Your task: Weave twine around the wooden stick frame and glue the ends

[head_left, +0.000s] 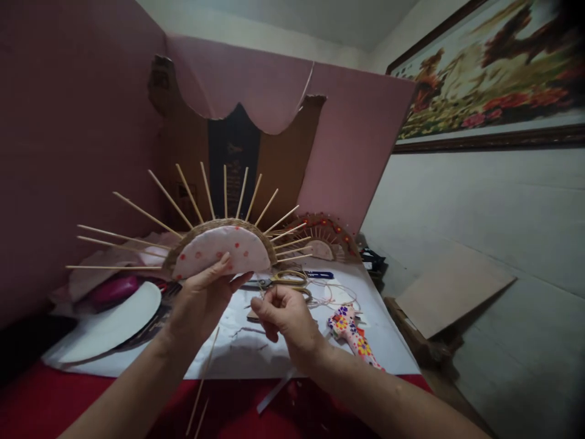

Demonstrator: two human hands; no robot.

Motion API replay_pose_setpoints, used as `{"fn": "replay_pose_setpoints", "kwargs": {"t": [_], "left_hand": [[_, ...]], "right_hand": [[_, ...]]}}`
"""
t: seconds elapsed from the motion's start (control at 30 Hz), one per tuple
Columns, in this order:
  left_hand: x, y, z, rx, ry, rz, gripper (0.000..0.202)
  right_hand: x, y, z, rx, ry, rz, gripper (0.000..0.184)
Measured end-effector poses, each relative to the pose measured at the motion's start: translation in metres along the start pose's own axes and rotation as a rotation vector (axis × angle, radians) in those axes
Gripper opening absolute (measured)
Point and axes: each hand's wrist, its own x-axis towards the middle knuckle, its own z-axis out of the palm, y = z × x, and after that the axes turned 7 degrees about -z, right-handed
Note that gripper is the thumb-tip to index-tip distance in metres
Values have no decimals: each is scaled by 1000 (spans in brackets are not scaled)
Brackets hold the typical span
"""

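Observation:
My left hand (199, 300) grips the lower edge of a half-round craft piece (228, 239), thumb in front and fingers behind. White fabric with red and orange dots covers its face, a brown twine-like band runs round the curve, and thin wooden sticks (225, 189) fan out from it. Just below and to the right, my right hand (287, 317) is closed in a pinch, apart from the piece. Whatever lies between its fingertips is too small to tell. Gold-handled scissors (290, 277) lie on the white table cover (219, 360) behind that hand.
A finished-looking fan (320, 249) with red beads stands at the back. Around the right side are a dark blue tool (320, 275), loose cord (342, 294) and flower-print fabric (350, 329). A white plate-like disc (119, 320) and magenta object (114, 291) lie left. Cut cardboard (287, 164) stands behind.

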Motion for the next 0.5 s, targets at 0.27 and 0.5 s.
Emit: {"fn": "replay_pose_setpoints", "kwargs": {"t": [0.27, 0.5], "left_hand": [[2, -9, -8, -50, -45, -69, 5], [2, -13, -9, -24, -98, -52, 9]], "right_hand": [[-10, -6, 9, -84, -131, -48, 30], [-18, -7, 10, -80, -212, -74, 23]]}}
